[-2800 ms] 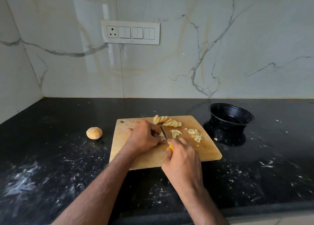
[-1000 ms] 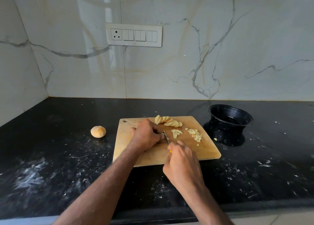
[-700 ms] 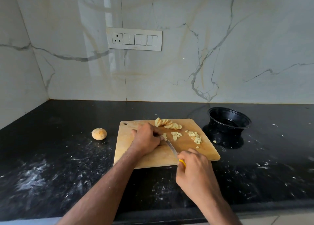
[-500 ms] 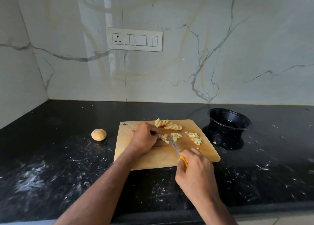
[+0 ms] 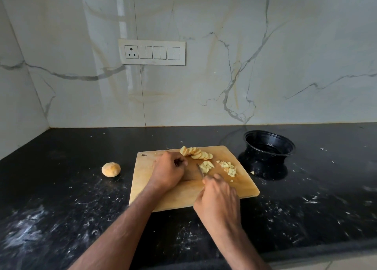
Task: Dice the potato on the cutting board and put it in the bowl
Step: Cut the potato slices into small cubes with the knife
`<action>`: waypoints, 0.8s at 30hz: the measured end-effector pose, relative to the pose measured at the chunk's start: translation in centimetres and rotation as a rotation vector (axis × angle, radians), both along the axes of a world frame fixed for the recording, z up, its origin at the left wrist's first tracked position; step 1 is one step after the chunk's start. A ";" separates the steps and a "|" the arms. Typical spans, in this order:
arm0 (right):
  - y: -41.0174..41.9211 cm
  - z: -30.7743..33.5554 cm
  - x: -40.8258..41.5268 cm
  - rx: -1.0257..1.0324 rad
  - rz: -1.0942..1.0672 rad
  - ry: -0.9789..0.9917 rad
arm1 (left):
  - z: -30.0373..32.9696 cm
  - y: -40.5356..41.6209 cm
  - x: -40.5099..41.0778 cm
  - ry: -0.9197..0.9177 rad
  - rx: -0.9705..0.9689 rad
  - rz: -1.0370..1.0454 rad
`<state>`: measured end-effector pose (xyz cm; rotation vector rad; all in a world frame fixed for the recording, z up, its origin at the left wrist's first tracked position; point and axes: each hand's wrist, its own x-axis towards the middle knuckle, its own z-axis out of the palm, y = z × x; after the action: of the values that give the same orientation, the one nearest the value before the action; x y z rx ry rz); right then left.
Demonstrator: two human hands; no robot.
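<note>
left hand point(image 5: 170, 172): curled knuckles-down on cutting board point(image 5: 183, 200); whether it pins a slice, cannot tell
right hand point(image 5: 218, 200): clenched on knife point(image 5: 200, 170), blade down just beside left knuckles
potato: fan of slices point(image 5: 196, 153) at board's far edge; two diced piles point(image 5: 206, 166), point(image 5: 229, 167) to its right; bowl point(image 5: 269, 147) on table point(image 5: 61, 188), looks empty
risk: blade nicks left fingers, gap tiny; dice spill off board, strays already by bowl
counts: 1 board, 1 knife, 1 bowl, 2 piles, 1 whole potato point(image 5: 111, 169) left of board; slices overlap, count unclear
</note>
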<state>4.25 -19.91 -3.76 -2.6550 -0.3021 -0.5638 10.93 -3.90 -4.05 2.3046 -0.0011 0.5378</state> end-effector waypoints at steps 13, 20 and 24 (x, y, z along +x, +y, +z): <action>-3.4 0.8 1.3 -0.014 -0.145 -0.024 | -0.3 0.3 0.3 0.037 0.050 -0.048; -3.4 0.9 1.5 -0.017 -0.189 -0.002 | -0.4 0.2 0.4 0.061 0.069 -0.048; -2.9 1.2 2.0 -0.042 -0.144 -0.012 | -0.4 0.3 0.4 0.071 0.094 -0.042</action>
<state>6.20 -22.84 -2.56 -2.7304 -0.1271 -0.6243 11.38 -3.65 -4.43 2.4088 -0.0413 0.4431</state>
